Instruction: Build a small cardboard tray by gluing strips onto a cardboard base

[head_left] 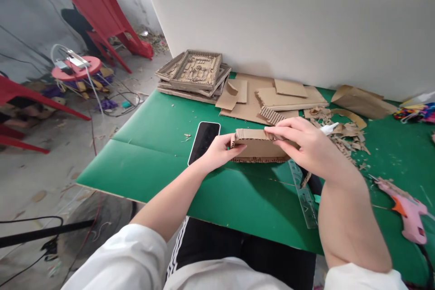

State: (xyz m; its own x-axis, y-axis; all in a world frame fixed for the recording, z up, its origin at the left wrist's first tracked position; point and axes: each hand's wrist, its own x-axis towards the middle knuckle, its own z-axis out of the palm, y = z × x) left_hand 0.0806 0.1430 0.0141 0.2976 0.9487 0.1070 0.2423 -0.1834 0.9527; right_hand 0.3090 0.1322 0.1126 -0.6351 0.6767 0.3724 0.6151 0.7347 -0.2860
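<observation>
A: How are the hands set?
B: The left hand [220, 150] pinches the left end of a shallow, rectangular tray of brown corrugated cardboard [261, 148], thumb inside; the right hand [304, 142] has its fingertips closed on the upper edge, toward two o'clock.
A: Which way does it lie?
B: Long axis nine to three, straight between them. Neither hand is nearer; both touch it. Whether it rests on the green-topped counter [146, 158], I can't tell.
A: Around it?
B: A white-edged, black-screened phone [204, 141] at nine, a clear plastic ruler [303, 201] near five, a pink plastic glue gun [408, 210] farther out at four.
</observation>
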